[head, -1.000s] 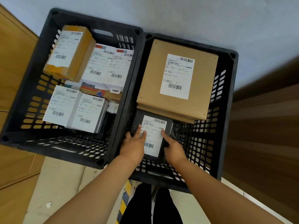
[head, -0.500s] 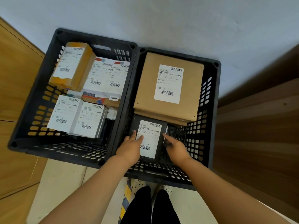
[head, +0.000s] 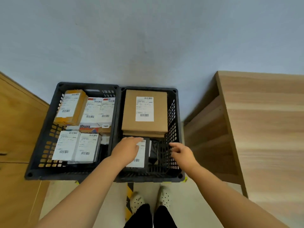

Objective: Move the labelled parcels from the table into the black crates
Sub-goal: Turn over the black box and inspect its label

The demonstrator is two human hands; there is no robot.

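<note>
Two black crates stand side by side on the floor against the wall. The right crate (head: 174,116) holds a brown cardboard parcel (head: 159,112) at the back and a black parcel with a white label (head: 139,159) at the front. My left hand (head: 127,148) hovers over the black parcel with straight fingers; whether it touches the label I cannot tell. My right hand (head: 181,153) is over the crate's right side, fingers relaxed, holding nothing. The left crate (head: 47,122) is packed with several labelled parcels, among them a yellow-brown box (head: 72,107).
A wooden table (head: 263,129) stands to the right of the crates. Wooden furniture (head: 18,129) lies to the left. The grey wall (head: 148,38) is behind the crates. My feet in white clogs (head: 151,199) stand on pale floor by a yellow-black tape strip (head: 130,191).
Both hands have come off the black parcel's edges. The right hand moved right, the left rose over the label. The view has pulled back and up.
</note>
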